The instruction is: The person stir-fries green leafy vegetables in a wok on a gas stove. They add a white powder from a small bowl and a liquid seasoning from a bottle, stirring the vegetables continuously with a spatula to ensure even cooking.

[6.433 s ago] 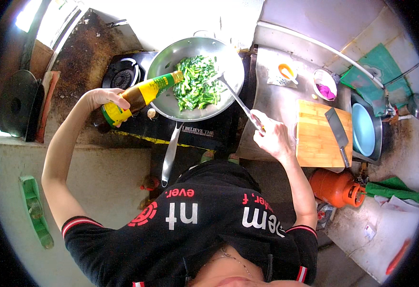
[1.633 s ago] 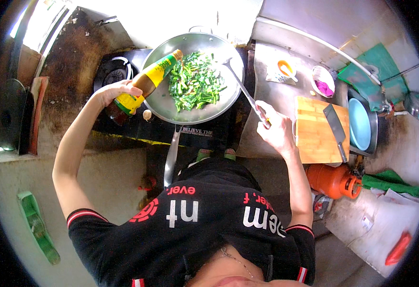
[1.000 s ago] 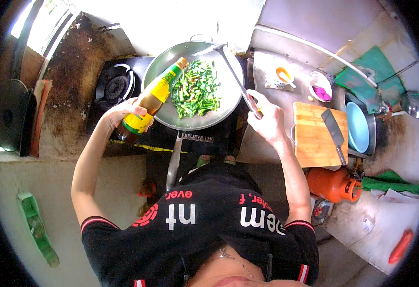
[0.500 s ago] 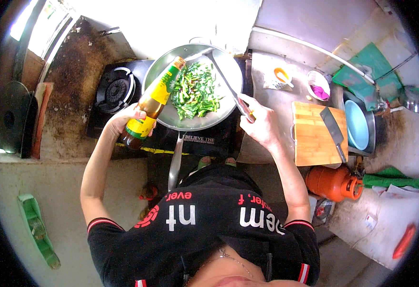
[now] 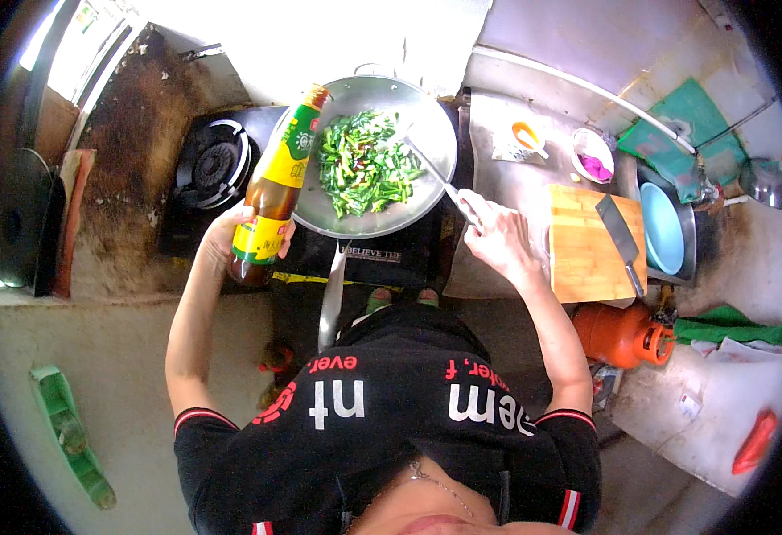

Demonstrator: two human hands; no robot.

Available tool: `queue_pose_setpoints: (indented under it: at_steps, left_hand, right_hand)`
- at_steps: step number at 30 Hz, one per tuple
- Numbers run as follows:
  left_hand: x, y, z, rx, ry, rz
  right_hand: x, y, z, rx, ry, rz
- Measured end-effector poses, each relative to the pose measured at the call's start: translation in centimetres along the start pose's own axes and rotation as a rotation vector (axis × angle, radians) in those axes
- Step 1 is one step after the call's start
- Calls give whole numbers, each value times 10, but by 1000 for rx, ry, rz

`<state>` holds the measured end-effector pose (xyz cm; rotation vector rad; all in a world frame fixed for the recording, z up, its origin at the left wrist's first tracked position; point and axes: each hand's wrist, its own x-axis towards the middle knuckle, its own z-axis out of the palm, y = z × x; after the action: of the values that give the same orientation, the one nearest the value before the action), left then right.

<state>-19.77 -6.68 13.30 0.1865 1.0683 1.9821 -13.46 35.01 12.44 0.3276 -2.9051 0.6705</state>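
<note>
Wrapped round the lower part of a brown glass bottle (image 5: 284, 169) with yellow and green labels is my left hand (image 5: 246, 236). The bottle leans slightly right, its neck up beside the rim of a large steel wok (image 5: 431, 183). Chopped leafy greens (image 5: 369, 169) lie in the middle of the wok. My right hand (image 5: 501, 236) grips the handle of a metal spatula (image 5: 440, 178), whose blade reaches into the wok at the right side of the greens. The wok's long handle (image 5: 332, 299) points toward me.
Left of the wok is a second burner (image 5: 217, 165) on the black stove. To the right, a cleaver (image 5: 621, 241) lies on a wooden cutting board (image 5: 574, 254), near a blue basin (image 5: 663, 227). A small bowl (image 5: 594, 156) and an orange gas cylinder (image 5: 618, 334) are also there.
The bottle has swung more upright, its neck moving left, off the greens. The spatula blade has come down from the wok's far rim to the right edge of the greens.
</note>
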Motion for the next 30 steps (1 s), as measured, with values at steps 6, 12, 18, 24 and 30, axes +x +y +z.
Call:
queue_pose_setpoints:
  at_steps: [6, 12, 18, 24, 30]
  left_hand:
    - [-4, -28, 6, -227, -141, 47]
    - [7, -55, 2, -411, -511, 123]
    - [2, -48, 7, -408, -466, 16]
    - [-15, -30, 5, -327, -290, -61]
    - [-21, -28, -4, -304, -260, -82]
  right_hand:
    - [4, -9, 5, -49, -107, 10]
    - [22, -8, -9, -65, 44, 10]
    - [88, -68, -8, 791, 80, 44]
    - [134, -132, -8, 702, 105, -175]
    - [153, -142, 13, 783, 58, -91]
